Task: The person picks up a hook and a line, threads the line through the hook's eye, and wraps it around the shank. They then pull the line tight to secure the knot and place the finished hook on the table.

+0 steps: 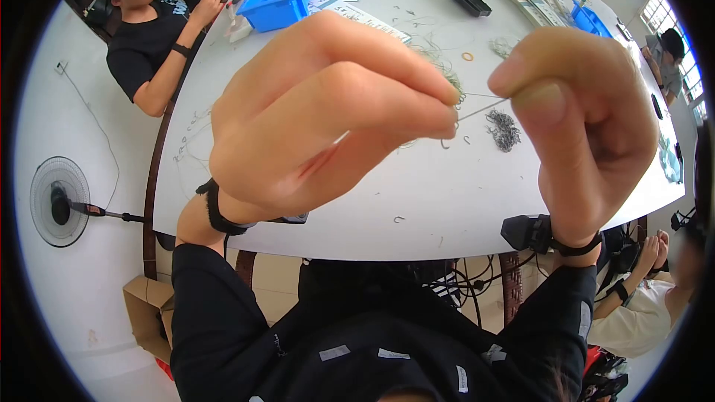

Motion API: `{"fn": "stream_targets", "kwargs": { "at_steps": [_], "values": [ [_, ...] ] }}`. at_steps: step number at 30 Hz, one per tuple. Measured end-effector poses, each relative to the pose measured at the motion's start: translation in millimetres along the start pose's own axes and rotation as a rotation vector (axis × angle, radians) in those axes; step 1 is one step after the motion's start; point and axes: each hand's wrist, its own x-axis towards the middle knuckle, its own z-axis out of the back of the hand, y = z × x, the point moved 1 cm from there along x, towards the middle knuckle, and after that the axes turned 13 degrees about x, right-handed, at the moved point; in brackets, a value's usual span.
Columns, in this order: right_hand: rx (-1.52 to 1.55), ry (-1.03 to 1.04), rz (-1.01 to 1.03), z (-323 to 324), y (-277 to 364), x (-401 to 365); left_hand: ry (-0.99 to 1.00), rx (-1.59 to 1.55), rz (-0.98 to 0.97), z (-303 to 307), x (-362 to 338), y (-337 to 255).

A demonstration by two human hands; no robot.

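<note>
Both hands are raised over the white table, close to the camera. My left hand has its fingers pinched together around a small fish hook, whose curved end shows below the fingertips. My right hand is curled, thumb and forefinger pressed on a thin line. Two strands of that line span the short gap between the hands. Behind them on the table lies a pile of dark hooks, with green line partly hidden by my left fingers.
Blue bins, a black tray and printed cards stand farther back. A single hook lies near the front edge. Other people sit at the left and right. A fan is at far left.
</note>
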Motion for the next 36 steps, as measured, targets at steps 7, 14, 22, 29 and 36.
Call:
{"fn": "stream_targets", "kwargs": {
  "at_steps": [7,14,22,29,36],
  "values": [
    [0.086,0.048,-0.218,-14,-21,11,-0.036,-0.119,0.07,-2,-1,-12],
    [0.494,0.258,-0.616,-33,-35,2,-0.028,0.016,0.034,8,0,-2],
    [0.373,0.31,-0.339,-29,-4,0,-0.055,0.157,0.043,17,5,-2],
    [0.327,0.076,-0.099,-28,4,-6,-0.055,0.113,0.041,17,5,-3],
    [0.276,-0.025,-0.118,-24,6,-5,-0.03,0.069,0.038,10,3,-7]
  ]
}}
